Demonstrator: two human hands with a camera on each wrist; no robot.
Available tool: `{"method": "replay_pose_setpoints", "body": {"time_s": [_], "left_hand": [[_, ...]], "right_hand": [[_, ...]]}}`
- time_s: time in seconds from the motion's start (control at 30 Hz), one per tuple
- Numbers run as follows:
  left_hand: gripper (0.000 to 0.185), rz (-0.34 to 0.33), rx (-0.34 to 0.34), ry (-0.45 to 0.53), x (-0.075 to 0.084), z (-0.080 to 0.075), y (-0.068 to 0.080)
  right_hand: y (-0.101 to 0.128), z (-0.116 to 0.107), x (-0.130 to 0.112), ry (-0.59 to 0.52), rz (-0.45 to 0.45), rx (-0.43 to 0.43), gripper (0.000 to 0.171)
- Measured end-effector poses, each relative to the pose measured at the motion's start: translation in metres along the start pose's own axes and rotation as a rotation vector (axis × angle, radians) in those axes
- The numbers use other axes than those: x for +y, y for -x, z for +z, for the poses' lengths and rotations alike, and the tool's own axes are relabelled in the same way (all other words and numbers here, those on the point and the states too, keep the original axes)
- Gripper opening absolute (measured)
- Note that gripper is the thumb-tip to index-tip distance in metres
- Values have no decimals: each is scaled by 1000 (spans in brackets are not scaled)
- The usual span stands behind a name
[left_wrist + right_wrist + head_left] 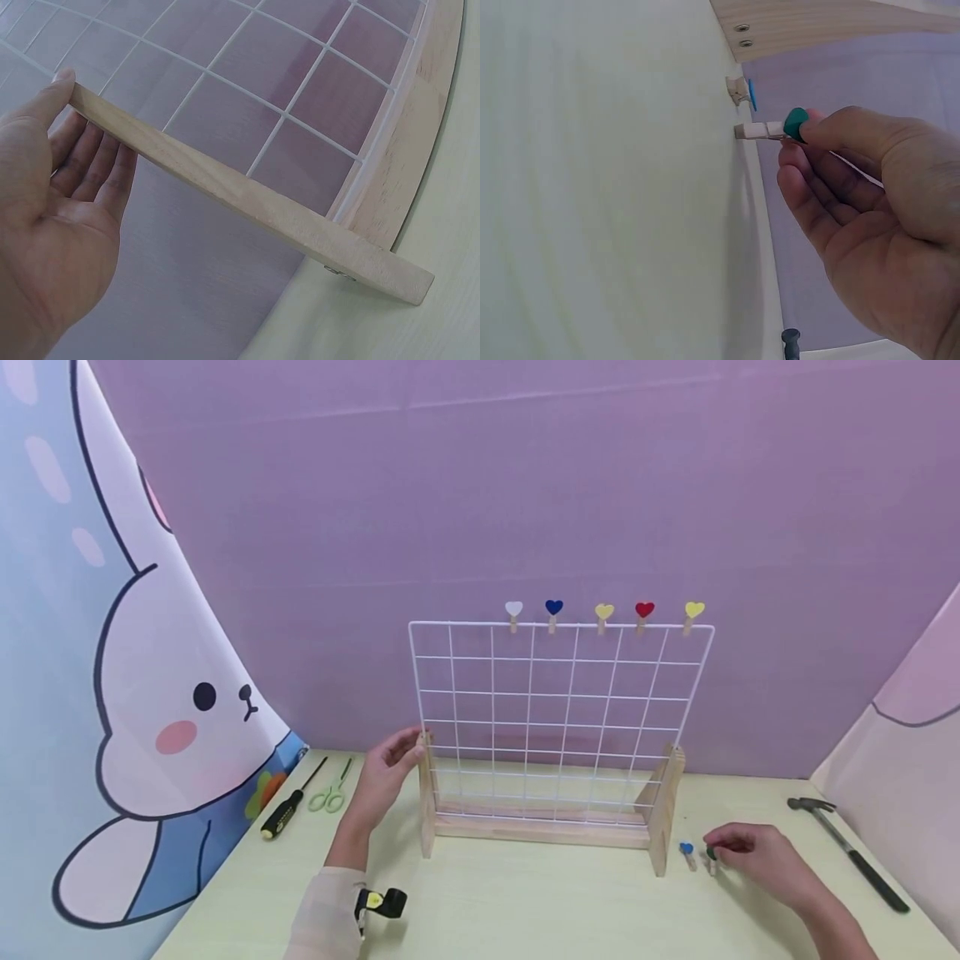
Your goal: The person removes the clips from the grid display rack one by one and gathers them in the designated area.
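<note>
A white wire grid [562,718] stands upright in a wooden stand [540,831] on the pale green table [525,910]. My left hand [403,753] touches the top of the stand's left post [427,802]. In the left wrist view the thumb lies on the end of that post [247,199] and the straight fingers of the left hand [82,142] lie behind it. To the right of the stand, my right hand [726,847] pinches a small wooden clip with a green heart [711,856], its tip on the table. The right hand [817,142] holds the green clip [776,129] beside a blue-heart clip [742,91] lying loose [687,853].
Several heart clips [603,614] sit along the grid's top wire. A black-and-yellow screwdriver [288,806] and green scissors [332,793] lie at the left, a hammer [851,852] at the right. Printed curtains close in both sides, a purple wall the back.
</note>
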State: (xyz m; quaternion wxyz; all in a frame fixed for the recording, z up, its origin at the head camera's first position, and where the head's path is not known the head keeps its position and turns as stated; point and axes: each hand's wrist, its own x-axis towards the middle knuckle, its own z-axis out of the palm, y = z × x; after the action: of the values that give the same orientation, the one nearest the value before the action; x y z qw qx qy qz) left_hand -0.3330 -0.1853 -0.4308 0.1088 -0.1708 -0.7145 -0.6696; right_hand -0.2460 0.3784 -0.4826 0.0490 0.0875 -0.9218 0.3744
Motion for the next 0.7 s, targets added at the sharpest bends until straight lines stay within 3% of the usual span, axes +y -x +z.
{"method": "replay_pose_setpoints", "body": {"time_s": [0.43,0.7], "left_hand": [[44,-1,-4,13,2,0,0],[45,3,-2,13,1,0,-1]], "right_hand": [[-5,4,6,-5,16,-34,18],[-11,2,17,-73,15,-115,23]]}}
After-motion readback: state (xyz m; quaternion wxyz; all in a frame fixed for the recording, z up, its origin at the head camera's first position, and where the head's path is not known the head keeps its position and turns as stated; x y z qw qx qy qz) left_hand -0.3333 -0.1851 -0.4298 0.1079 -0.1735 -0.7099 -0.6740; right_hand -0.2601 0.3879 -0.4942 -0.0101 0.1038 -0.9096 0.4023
